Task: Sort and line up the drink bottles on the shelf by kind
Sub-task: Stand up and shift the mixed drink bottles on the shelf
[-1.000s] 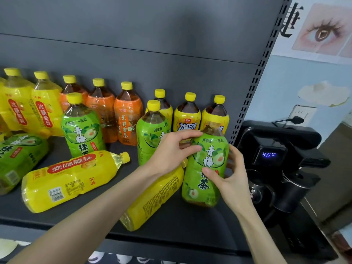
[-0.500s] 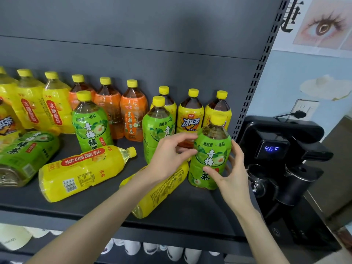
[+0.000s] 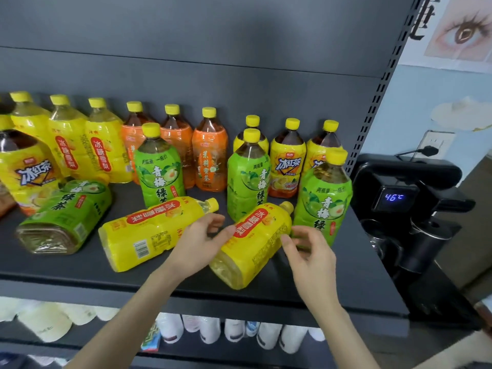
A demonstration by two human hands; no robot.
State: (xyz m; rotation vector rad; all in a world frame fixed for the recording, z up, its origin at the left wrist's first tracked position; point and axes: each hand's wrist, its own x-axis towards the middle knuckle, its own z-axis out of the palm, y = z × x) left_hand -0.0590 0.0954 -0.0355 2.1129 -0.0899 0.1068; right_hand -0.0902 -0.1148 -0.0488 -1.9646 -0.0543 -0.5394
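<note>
From the head camera, the dark grey shelf (image 3: 346, 275) is crowded with yellow-capped drink bottles. Both hands hover low at the front, apart, on either side of a lying pear bottle (image 3: 255, 243) whose red label reads 冰糖雪梨. The left hand (image 3: 198, 243) has loosely curled fingers with a fingertip at the bottle's left flank. The right hand (image 3: 308, 254) is spread just beside its right flank, thumb about touching. Neither hand is closed round anything.

This bottle lies aslant with its cap toward the back, between two upright green ones. A second lying pear bottle (image 3: 149, 230) with the same label is just to its left, and further left lies a green bottle (image 3: 66, 214), base toward the camera.

Three green bottles stand upright: right green bottle (image 3: 323, 198), middle green bottle (image 3: 249, 182) and left green bottle (image 3: 159, 171). They read 青梅绿茶, with 两瓶量 一瓶价 above.

Against the back wall, from the left, stand upright pear bottles (image 3: 103, 147), orange bottles (image 3: 210, 158) marked 茉莉蜜茶, then iced tea bottles (image 3: 287, 166) marked 冰红茶. Another 冰红茶 bottle (image 3: 26, 169) stands at the far left, nearer the front.

Right of the shelf is a black water dispenser (image 3: 407, 177), its display (image 3: 394, 197) showing 46°C.
</note>
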